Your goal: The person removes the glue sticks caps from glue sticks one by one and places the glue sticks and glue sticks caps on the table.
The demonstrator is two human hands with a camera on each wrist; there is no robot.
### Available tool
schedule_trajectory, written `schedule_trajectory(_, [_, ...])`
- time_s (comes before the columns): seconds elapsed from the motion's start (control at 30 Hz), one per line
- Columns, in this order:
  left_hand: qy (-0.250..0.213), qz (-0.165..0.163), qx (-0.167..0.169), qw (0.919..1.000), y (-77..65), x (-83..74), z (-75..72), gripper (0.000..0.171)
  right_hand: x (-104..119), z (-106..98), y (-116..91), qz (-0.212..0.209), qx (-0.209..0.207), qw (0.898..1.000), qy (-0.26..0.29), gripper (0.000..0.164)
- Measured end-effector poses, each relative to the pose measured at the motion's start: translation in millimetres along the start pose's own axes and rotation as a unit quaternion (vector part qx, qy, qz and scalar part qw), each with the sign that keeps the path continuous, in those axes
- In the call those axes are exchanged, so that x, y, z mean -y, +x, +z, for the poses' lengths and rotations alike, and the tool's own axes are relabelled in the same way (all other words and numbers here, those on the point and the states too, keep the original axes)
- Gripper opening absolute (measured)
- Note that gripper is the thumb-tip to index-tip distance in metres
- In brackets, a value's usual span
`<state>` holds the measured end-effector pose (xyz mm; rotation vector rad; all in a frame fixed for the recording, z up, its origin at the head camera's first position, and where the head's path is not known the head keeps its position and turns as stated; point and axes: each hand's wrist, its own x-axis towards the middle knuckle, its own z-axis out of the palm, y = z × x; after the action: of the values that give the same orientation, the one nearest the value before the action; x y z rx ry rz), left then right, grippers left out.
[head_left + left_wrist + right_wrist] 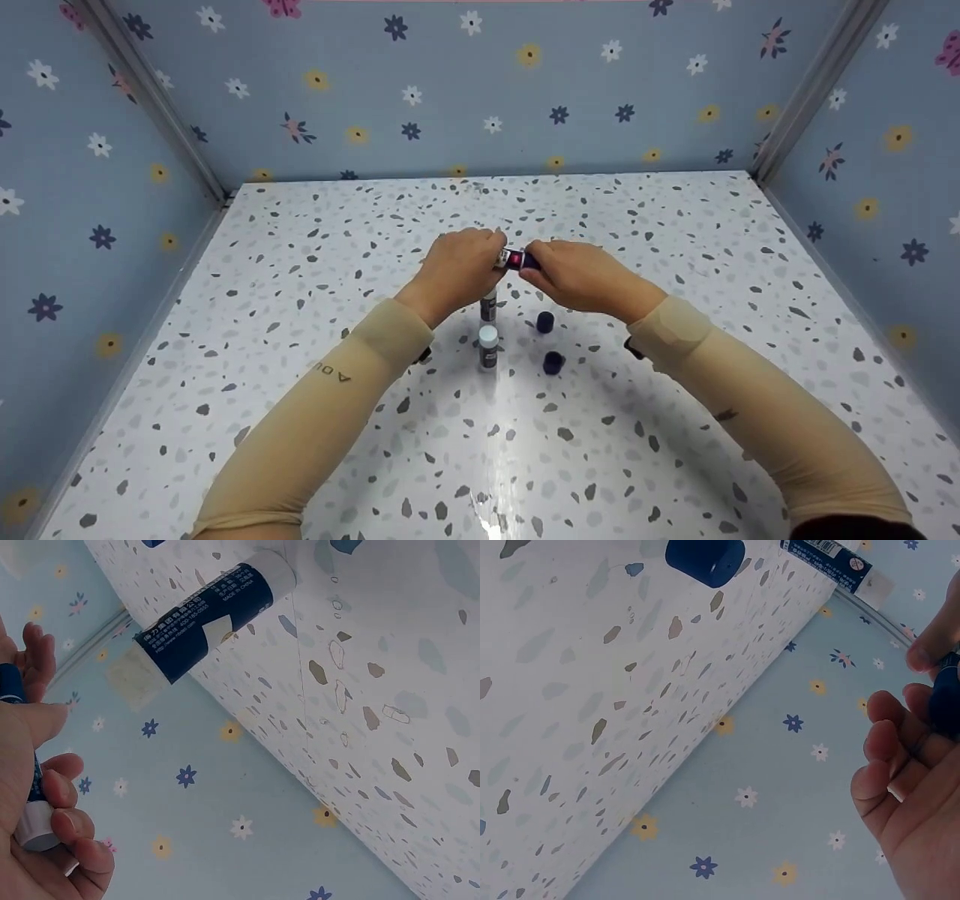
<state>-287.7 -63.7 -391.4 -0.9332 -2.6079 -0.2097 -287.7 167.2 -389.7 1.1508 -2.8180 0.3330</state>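
Over the table's middle my left hand (463, 262) grips a glue stick (511, 259) with a dark blue label, its white base (37, 829) showing between the fingers. At its other end, the thumb and fingers of my right hand (585, 274) pinch the dark blue cap (946, 701). Whether the cap is still seated on the stick is hard to tell. Below the hands stand two uncapped glue sticks, a near one (488, 349) and a farther one (489, 306) partly hidden by my left hand. Two loose blue caps, one farther (545, 322) and one nearer (553, 363), sit to their right.
The white speckled tabletop (637, 465) spreads around the items. Blue flowered panels enclose it, with a back wall (480, 90), a left wall (75, 285) and a right wall (885, 202).
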Motion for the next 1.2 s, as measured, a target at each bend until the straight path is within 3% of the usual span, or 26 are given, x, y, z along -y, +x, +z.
schedule_trajectory(0.4, [0.107,0.020,-0.015,0.9940,1.8,-3.7,1.1,0.012,4,-5,1,0.012,0.023,1.000,0.008,0.032])
schedule_trajectory(0.63, [0.097,0.018,-0.001,0.9951,2.6,-6.6,-0.7,0.016,3,-8,1,0.010,0.034,0.999,0.019,0.031])
schedule_trajectory(0.93, [0.094,0.021,-0.022,0.9951,4.7,-5.2,-9.4,0.014,6,-17,1,0.018,0.039,0.998,0.048,0.031])
schedule_trajectory(1.2, [0.075,0.011,0.012,0.9971,7.7,-4.3,-14.7,0.012,7,-20,2,0.005,0.038,0.998,0.040,0.030])
